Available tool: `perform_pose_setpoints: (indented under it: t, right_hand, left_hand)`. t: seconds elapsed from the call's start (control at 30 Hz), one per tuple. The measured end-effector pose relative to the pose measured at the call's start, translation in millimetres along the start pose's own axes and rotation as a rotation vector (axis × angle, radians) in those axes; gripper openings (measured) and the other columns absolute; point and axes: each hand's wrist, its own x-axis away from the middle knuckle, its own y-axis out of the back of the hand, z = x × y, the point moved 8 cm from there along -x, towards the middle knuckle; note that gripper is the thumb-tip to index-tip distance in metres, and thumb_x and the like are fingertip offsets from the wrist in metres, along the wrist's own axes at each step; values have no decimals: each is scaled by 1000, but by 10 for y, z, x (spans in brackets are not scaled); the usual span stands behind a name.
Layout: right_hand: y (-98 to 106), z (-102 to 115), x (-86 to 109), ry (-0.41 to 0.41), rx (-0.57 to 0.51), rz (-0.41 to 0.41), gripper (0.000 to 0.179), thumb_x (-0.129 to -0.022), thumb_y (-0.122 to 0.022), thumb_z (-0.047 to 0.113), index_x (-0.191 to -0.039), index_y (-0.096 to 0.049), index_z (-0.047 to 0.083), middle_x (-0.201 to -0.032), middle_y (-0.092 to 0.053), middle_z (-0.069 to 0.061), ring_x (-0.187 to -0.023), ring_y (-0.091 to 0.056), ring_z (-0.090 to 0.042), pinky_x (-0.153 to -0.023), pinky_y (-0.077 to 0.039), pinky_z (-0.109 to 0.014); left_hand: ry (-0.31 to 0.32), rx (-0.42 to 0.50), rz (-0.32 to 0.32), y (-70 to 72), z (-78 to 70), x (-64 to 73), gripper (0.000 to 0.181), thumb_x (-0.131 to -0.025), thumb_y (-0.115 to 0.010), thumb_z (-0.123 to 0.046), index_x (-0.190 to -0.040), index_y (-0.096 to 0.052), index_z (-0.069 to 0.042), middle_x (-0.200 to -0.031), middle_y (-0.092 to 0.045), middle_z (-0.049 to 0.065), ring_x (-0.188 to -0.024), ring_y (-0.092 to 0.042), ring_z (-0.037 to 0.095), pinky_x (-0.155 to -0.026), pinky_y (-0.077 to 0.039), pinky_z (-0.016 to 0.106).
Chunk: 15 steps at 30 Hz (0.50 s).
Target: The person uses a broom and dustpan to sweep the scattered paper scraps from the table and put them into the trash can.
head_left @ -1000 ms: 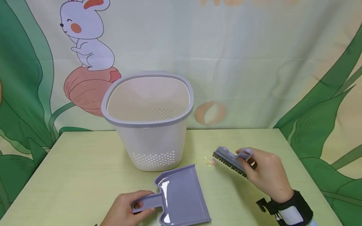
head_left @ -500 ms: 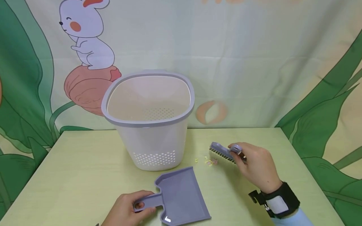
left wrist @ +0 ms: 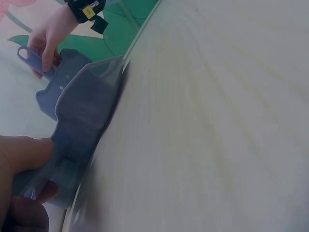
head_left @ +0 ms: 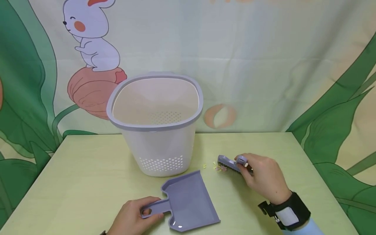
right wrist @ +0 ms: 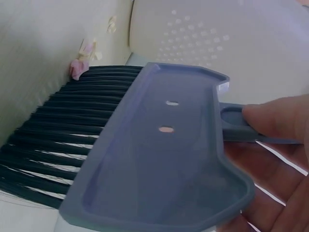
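Observation:
My left hand (head_left: 132,215) grips the handle of a purple-grey dustpan (head_left: 191,199), which lies on the table with its wide lip facing right. In my right hand (head_left: 265,176) is the handle of a matching hand brush (head_left: 227,162), held right of the dustpan. Its dark bristles (right wrist: 72,125) point down and, in the right wrist view, touch a pink scrap at one end. Small yellow and pink paper scraps (head_left: 218,167) lie at the brush's left end, beyond the dustpan's far corner. The left wrist view shows the dustpan (left wrist: 91,96) edge-on, low against the tabletop.
A white bin (head_left: 158,143) with a purple-grey rim and punched holes stands behind the dustpan. One little group of yellow scraps (head_left: 204,166) lies nearer the bin. The pale table (head_left: 82,182) ends at a printed cloth backdrop (head_left: 264,65).
My right hand has moved left with the brush and lowered it, so its bristles now meet the scraps. The dustpan has hardly shifted in my left hand.

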Motion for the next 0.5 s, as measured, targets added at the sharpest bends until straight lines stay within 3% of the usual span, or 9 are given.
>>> perform_pose_setpoints:
  t: [0.5]
  right_hand:
    - [106, 594, 113, 162, -122, 10, 14, -81, -75, 15, -91, -67, 22, -83, -62, 19, -65, -47, 13, -56, -40, -13]
  left_hand:
    - [54, -43, 6, -13, 3, 7, 31, -76, -75, -59, -103, -71, -44, -60, -43, -22, -55, -40, -3, -55, -36, 21]
